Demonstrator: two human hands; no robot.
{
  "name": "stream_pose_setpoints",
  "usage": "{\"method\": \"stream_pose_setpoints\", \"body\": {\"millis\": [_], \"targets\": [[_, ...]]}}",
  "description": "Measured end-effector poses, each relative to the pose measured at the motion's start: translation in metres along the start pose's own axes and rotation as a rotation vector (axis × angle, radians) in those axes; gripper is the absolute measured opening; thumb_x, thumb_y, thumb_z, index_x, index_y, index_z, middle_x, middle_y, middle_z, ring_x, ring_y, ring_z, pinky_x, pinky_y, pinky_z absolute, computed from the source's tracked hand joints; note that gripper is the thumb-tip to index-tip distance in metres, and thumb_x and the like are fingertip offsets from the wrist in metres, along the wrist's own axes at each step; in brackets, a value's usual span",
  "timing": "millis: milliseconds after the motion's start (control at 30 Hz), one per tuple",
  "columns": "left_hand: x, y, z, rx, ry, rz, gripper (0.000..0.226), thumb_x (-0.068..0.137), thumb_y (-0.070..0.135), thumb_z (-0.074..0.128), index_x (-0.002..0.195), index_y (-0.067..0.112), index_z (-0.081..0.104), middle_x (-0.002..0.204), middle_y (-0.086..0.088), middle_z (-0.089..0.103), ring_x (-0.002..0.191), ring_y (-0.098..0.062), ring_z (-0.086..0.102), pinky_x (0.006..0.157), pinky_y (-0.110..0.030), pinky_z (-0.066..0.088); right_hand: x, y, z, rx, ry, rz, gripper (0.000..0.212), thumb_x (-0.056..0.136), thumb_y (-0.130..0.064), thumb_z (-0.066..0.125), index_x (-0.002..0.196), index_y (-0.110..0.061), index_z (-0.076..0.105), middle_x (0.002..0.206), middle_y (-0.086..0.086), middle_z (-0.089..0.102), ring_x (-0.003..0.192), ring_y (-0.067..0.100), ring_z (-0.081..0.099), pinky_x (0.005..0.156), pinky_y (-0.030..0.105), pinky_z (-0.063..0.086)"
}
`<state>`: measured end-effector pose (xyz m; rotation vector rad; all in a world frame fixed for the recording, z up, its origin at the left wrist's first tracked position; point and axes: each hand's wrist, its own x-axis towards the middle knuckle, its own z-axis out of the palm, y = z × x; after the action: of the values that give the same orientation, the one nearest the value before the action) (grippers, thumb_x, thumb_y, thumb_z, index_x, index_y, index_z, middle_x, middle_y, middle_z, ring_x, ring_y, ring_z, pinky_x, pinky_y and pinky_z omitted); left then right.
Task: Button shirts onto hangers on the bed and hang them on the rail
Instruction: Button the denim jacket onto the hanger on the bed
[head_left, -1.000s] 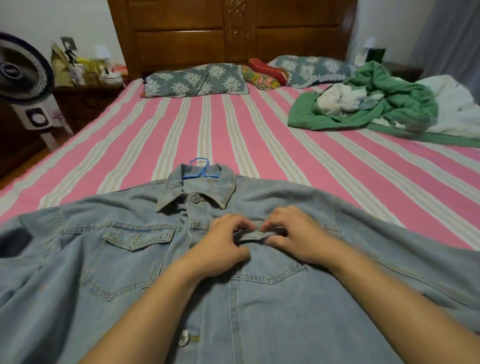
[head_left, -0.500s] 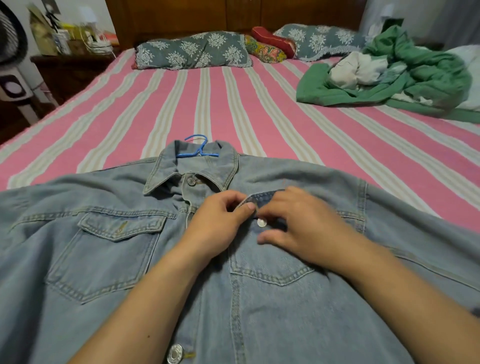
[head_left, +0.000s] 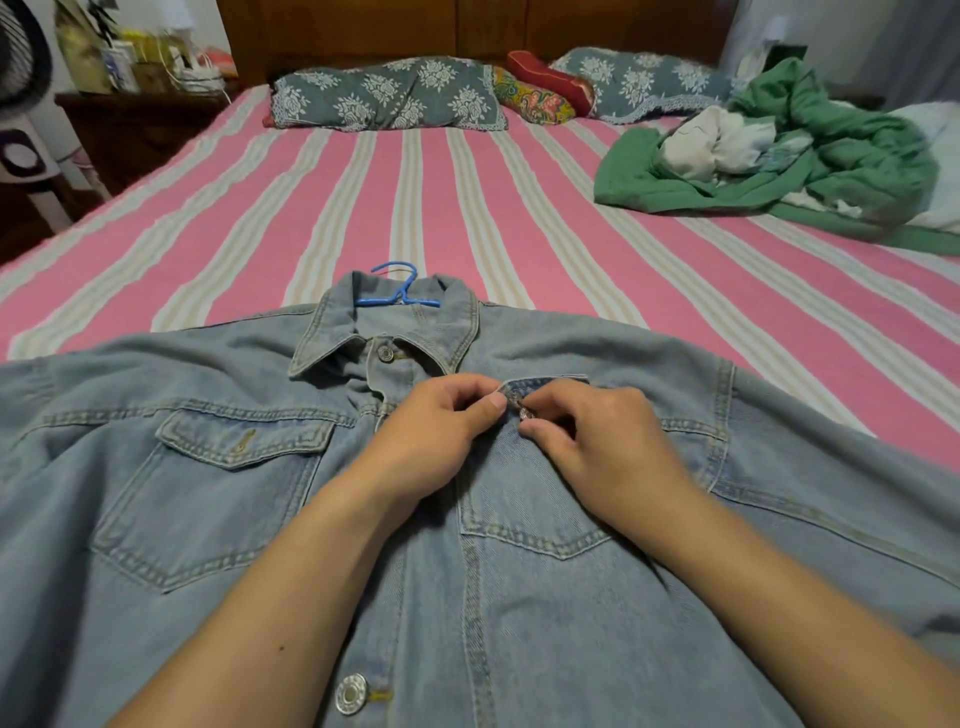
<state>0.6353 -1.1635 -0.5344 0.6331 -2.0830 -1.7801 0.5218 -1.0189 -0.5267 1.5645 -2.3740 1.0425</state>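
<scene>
Nightstand (head_left: 130, 119): far left beside the bed, crowded with small items; no part in the job.
Left chest pocket (head_left: 208, 488): flap lies flat but unfastened, its buttonhole showing.
Bed (head_left: 363, 208): pink-striped sheet, serving as the flat work surface so both hands stay free.
Lower placket button (head_left: 351, 693): metal, near the bottom edge, apparently fastened.
Denim shirt (head_left: 156, 597): spread front-up across the near bed, sleeves out to either side, which keeps the placket and pockets reachable.
Collar button (head_left: 384, 354): closed, likely to stop the shirt sliding off the hanger.
Blue hanger (head_left: 397, 291): inside the collar, hook poking out toward the pillows.
Left hand (head_left: 441, 441): curled narrow, thumb and fingers pinching the lifted right pocket flap (head_left: 540, 385) to steady it.
Flap button (head_left: 526, 413): between the two hands, not yet through.
Right hand (head_left: 597, 447): fingers curled tight around the button, apparently working it toward the flap.
Green garment pile (head_left: 831, 166): far right, well apart, presumably awaiting hangers.
</scene>
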Motion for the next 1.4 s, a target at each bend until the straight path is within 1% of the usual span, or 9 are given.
{"method": "stream_pose_setpoints", "body": {"millis": [233, 333, 433, 567, 733, 1000, 1167, 1300, 1400], "targets": [[-0.008, 0.008, 0.003, 0.048, 0.004, 0.086, 0.009, 0.095, 0.009, 0.069, 0.098, 0.013, 0.076, 0.093, -0.007, 0.076, 0.083, -0.009, 0.064, 0.085, -0.032, 0.05, 0.002, -0.001, -0.003, 0.136, 0.011, 0.167, 0.025, 0.087, -0.024, 0.075, 0.083, -0.035, 0.053, 0.069, -0.013, 0.068, 0.07, 0.002, 0.063, 0.067, 0.027, 0.049], [-0.011, 0.012, 0.0, 0.1, -0.014, 0.116, 0.008, 0.092, 0.012, 0.072, 0.098, 0.015, 0.077, 0.094, -0.009, 0.076, 0.083, -0.012, 0.064, 0.081, -0.032, 0.052, 0.001, -0.001, -0.002, 0.158, -0.008, 0.167, 0.03, 0.088, -0.019, 0.072, 0.095, -0.036, 0.049, 0.071, -0.014, 0.069, 0.071, 0.001, 0.064, 0.066, 0.024, 0.048], [-0.012, 0.012, -0.001, 0.246, -0.075, 0.152, 0.02, 0.088, 0.007, 0.076, 0.104, 0.018, 0.077, 0.095, 0.005, 0.078, 0.088, -0.006, 0.07, 0.085, -0.024, 0.053, 0.001, -0.001, -0.003, 0.139, -0.04, 0.129, 0.033, 0.088, -0.017, 0.072, 0.111, -0.035, 0.058, 0.072, -0.014, 0.07, 0.074, 0.001, 0.065, 0.073, 0.026, 0.052], [-0.008, 0.006, 0.003, 0.442, 0.057, 0.196, 0.01, 0.089, 0.02, 0.076, 0.098, 0.024, 0.078, 0.087, 0.012, 0.076, 0.085, -0.003, 0.068, 0.081, -0.024, 0.051, 0.002, 0.0, -0.003, 0.164, -0.043, 0.129, 0.031, 0.087, -0.016, 0.072, 0.111, -0.033, 0.063, 0.072, -0.013, 0.07, 0.075, 0.002, 0.066, 0.078, 0.03, 0.054], [-0.004, 0.0, 0.008, 0.579, 0.15, 0.221, 0.01, 0.096, 0.024, 0.068, 0.094, 0.018, 0.075, 0.086, 0.002, 0.071, 0.086, -0.016, 0.062, 0.072, -0.028, 0.038, 0.001, 0.001, -0.005, 0.18, -0.081, 0.097, 0.028, 0.084, -0.019, 0.077, 0.092, -0.031, 0.054, 0.078, -0.013, 0.071, 0.076, 0.0, 0.065, 0.072, 0.024, 0.051], [-0.007, 0.005, -0.003, 0.479, -0.06, 0.238, 0.018, 0.1, 0.019, 0.062, 0.109, 0.027, 0.076, 0.098, 0.013, 0.074, 0.094, -0.001, 0.065, 0.089, -0.025, 0.049, -0.002, -0.001, -0.002, 0.11, -0.07, 0.05, 0.044, 0.085, -0.018, 0.078, 0.108, -0.04, 0.048, 0.088, -0.015, 0.069, 0.086, 0.005, 0.065, 0.081, 0.034, 0.054], [-0.008, 0.007, -0.008, 0.472, -0.141, 0.257, 0.019, 0.099, 0.016, 0.064, 0.112, 0.024, 0.074, 0.105, 0.012, 0.073, 0.101, -0.002, 0.065, 0.096, -0.028, 0.048, -0.001, 0.004, -0.002, -0.15, 0.053, -0.049, 0.051, 0.077, -0.034, 0.084, 0.122, -0.026, 0.061, 0.111, -0.006, 0.053, 0.104, 0.014, 0.047, 0.087, 0.033, 0.043], [-0.007, 0.005, -0.012, 0.515, -0.176, 0.285, 0.017, 0.095, 0.017, 0.07, 0.109, 0.026, 0.072, 0.1, 0.013, 0.073, 0.096, -0.003, 0.065, 0.089, -0.025, 0.049, 0.0, 0.014, 0.002, -0.18, -0.019, -0.089, 0.021, 0.081, -0.046, 0.076, 0.093, -0.029, 0.071, 0.09, -0.013, 0.059, 0.096, 0.018, 0.049, 0.083, 0.041, 0.042], [-0.006, 0.001, -0.009, 0.613, -0.124, 0.368, 0.014, 0.091, 0.017, 0.073, 0.104, 0.021, 0.069, 0.091, 0.011, 0.07, 0.085, -0.005, 0.061, 0.077, -0.023, 0.045, 0.001, 0.018, 0.004, -0.114, -0.028, -0.071, 0.019, 0.081, -0.042, 0.075, 0.077, -0.028, 0.062, 0.076, -0.015, 0.048, 0.081, 0.016, 0.046, 0.071, 0.035, 0.035]]}}
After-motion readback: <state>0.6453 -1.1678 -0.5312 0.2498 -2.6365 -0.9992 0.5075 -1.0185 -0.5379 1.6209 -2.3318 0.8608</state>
